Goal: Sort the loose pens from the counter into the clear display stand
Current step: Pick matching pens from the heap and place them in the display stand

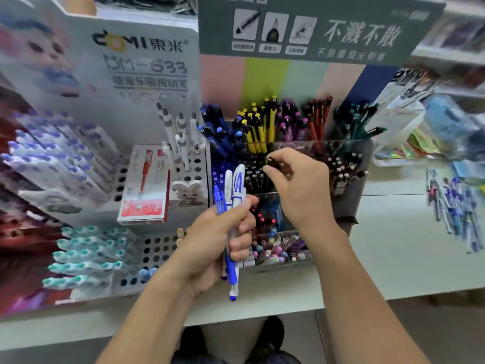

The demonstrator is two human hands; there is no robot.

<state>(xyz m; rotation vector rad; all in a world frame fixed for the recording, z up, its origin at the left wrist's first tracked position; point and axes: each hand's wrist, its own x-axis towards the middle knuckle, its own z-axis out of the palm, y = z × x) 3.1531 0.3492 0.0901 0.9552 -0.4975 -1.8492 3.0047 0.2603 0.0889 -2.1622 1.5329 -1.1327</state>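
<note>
Left hand (pixel 223 240) grips pens (pixel 231 206) upright; right (pixel 296 185) pinches sth small over stand (pixel 351 185).

A stationery shop, seen at its pen desk.

A clear display stand (pixel 341 153) at 12 o'clock holds pens sorted by colour into compartments, under a green printed header card (pixel 315 27) with pen pictures and Chinese lettering. At 10 o'clock a white branded display board (pixel 141 64) rises over a perforated rack (pixel 157 248) with rows of capped pens, and a red-and-white pen box (pixel 147 185) leans against it. More packaged goods (pixel 446 127) crowd the shelves at 2 o'clock, and loose pens (pixel 454 206) lie on the white desk (pixel 393 245) at 3 o'clock.
</note>
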